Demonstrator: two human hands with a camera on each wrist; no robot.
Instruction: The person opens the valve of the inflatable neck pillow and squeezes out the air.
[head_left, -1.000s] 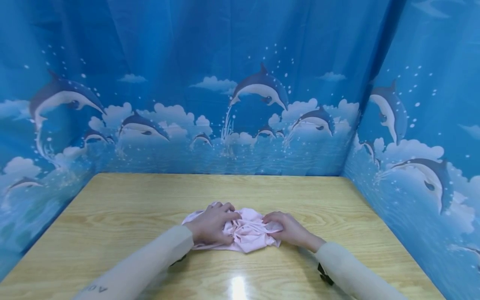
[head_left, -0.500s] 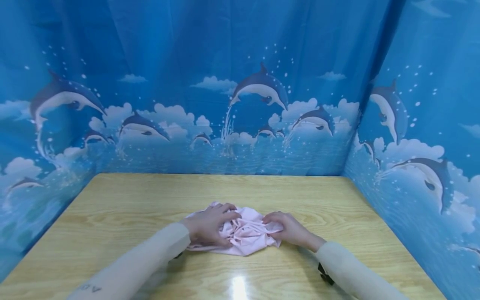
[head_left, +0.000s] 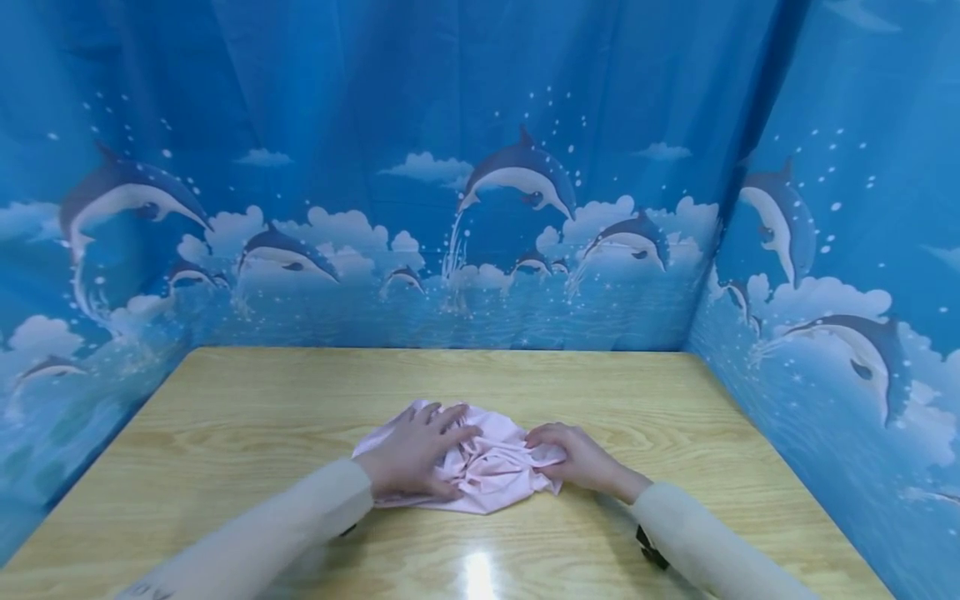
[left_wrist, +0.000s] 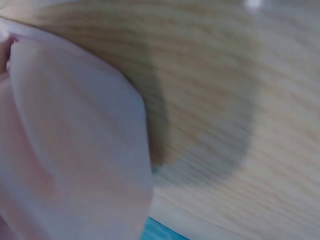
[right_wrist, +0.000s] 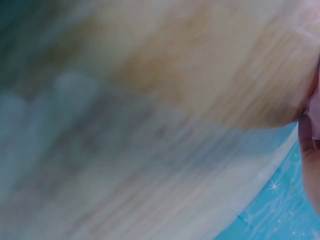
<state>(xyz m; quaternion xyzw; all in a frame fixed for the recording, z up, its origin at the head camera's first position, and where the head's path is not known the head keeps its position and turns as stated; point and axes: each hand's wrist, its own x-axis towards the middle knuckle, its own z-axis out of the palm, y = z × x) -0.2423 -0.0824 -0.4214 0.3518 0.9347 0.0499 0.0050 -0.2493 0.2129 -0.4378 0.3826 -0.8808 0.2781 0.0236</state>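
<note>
A crumpled pale pink cloth (head_left: 491, 471) lies bunched on the table, with gathers and folds running through its middle. My left hand (head_left: 412, 450) rests on its left part, fingers spread over the fabric and thumb toward the near side. At the right end, my right hand (head_left: 581, 458) pinches a gathered edge between thumb and fingers. The left wrist view is filled on its left side by a smooth flap of the same cloth (left_wrist: 80, 135). Only part of the right hand (right_wrist: 311, 160) shows at the right border of the right wrist view, against the pink fabric.
The wood-grain table (head_left: 300, 383) extends around the cloth on all sides. Blue curtains (head_left: 360, 167) printed with dolphins and clouds hang along its back and sides. A dark strap (head_left: 649, 548) sits under the right sleeve.
My left hand has slid left and its fingers have spread wider. The left part of the cloth has flattened and reaches farther left. My right hand keeps its place.
</note>
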